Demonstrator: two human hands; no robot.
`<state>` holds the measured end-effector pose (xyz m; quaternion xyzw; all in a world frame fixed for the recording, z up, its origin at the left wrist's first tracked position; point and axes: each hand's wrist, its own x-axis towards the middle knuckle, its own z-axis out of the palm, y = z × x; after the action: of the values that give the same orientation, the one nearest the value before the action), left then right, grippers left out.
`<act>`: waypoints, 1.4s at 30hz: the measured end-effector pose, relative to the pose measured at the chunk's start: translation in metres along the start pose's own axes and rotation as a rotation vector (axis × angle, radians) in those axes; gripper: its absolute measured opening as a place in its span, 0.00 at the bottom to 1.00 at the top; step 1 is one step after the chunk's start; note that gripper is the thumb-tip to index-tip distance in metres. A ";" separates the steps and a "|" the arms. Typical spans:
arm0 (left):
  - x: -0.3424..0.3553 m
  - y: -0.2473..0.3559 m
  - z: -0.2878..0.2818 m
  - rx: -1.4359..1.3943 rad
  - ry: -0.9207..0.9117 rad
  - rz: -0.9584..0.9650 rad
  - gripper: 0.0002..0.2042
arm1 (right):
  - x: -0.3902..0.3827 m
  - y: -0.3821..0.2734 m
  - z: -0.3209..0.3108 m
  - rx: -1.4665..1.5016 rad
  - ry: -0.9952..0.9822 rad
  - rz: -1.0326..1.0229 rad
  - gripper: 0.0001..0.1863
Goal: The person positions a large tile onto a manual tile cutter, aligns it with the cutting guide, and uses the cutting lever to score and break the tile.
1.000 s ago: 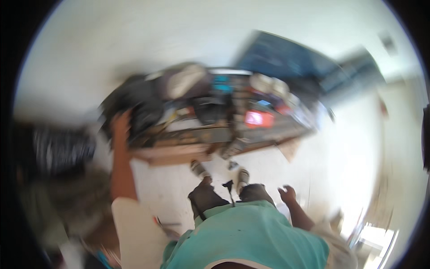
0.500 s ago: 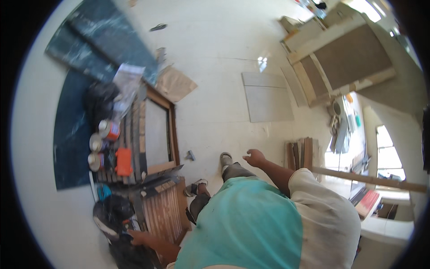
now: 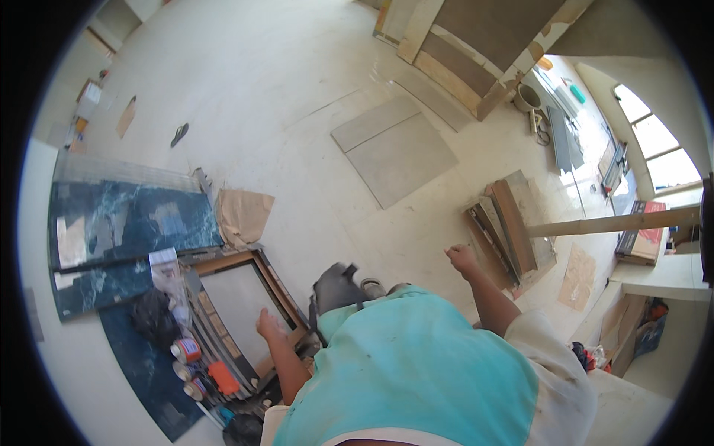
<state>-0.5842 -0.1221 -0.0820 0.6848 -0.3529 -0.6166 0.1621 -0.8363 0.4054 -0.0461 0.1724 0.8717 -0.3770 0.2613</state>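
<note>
Swung forward on the left, my left hand is partly blurred, its thumb apart from the fingers and nothing seen in it. It hangs above a brown-edged frame with a grey panel, apart from it as far as I can see. My right hand is out in front on the right, its fingers loosely curled with no object showing. Nearest to that hand is a stack of brown and grey boards on the floor. One knee in dark trousers and a shoe tip show ahead of my teal shirt.
Dark marbled slabs lie at left, with a black bag, several cans and an orange case nearby. Grey tiles lie ahead. A wooden pole crosses at right. A large panelled piece stands at the far right.
My view has turned and moved forward. My left hand has left the black bag at lower left and swung forward, empty as far as I see. My right fingers have curled in.
</note>
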 end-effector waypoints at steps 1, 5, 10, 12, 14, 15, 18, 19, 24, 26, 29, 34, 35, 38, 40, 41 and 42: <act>0.001 0.002 0.029 0.024 -0.060 -0.035 0.35 | 0.008 -0.006 -0.008 0.071 0.019 0.001 0.18; 0.027 0.029 0.132 0.118 -0.110 -0.077 0.13 | 0.027 -0.089 -0.032 0.274 -0.030 0.030 0.19; 0.047 0.047 0.284 0.250 -0.136 -0.085 0.10 | 0.120 -0.154 -0.069 0.329 -0.050 0.103 0.16; 0.068 0.049 0.343 0.278 -0.165 -0.129 0.12 | 0.161 -0.166 -0.079 0.323 -0.103 0.211 0.17; 0.101 0.038 0.380 0.299 -0.257 -0.144 0.13 | 0.190 -0.181 -0.094 0.182 -0.116 0.228 0.17; 0.108 0.037 0.411 0.361 -0.309 -0.160 0.12 | 0.209 -0.184 -0.104 0.060 -0.091 0.178 0.17; 0.124 0.045 0.493 0.534 -0.418 -0.136 0.10 | 0.252 -0.179 -0.138 -0.088 -0.055 0.151 0.16; 0.125 0.049 0.525 0.568 -0.426 -0.086 0.12 | 0.260 -0.192 -0.149 -0.008 -0.052 0.218 0.16; 0.142 0.060 0.672 0.493 -0.471 0.086 0.11 | 0.303 -0.206 -0.192 -0.078 0.003 0.451 0.13; 0.136 0.064 0.719 0.448 -0.462 0.097 0.10 | 0.323 -0.191 -0.219 -0.126 0.036 0.567 0.12; 0.156 0.047 0.758 0.421 -0.403 0.125 0.09 | 0.383 -0.169 -0.268 -0.188 0.124 0.579 0.12; 0.178 -0.053 0.799 0.747 -0.212 0.315 0.14 | 0.611 -0.143 -0.305 -0.189 -0.099 0.413 0.09; 0.185 -0.090 0.795 0.678 -0.152 0.283 0.18 | 0.671 -0.123 -0.298 -0.238 -0.229 0.240 0.10; 0.194 -0.157 0.821 0.891 -0.197 0.382 0.17 | 0.809 -0.112 -0.226 -0.289 -0.272 0.200 0.12; 0.246 -0.189 0.810 1.262 -0.271 0.541 0.18 | 0.898 -0.089 -0.173 -0.442 -0.371 -0.101 0.15; 0.261 -0.215 0.800 1.450 -0.328 0.598 0.18 | 0.932 -0.097 -0.139 -0.642 -0.466 -0.275 0.19; 0.254 -0.230 0.849 1.234 -0.349 0.398 0.20 | 0.958 -0.093 -0.132 -0.638 -0.400 -0.235 0.22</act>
<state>-1.3352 0.0461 -0.5771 0.4640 -0.7813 -0.3618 -0.2081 -1.6962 0.5422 -0.4777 -0.0953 0.8908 -0.1408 0.4213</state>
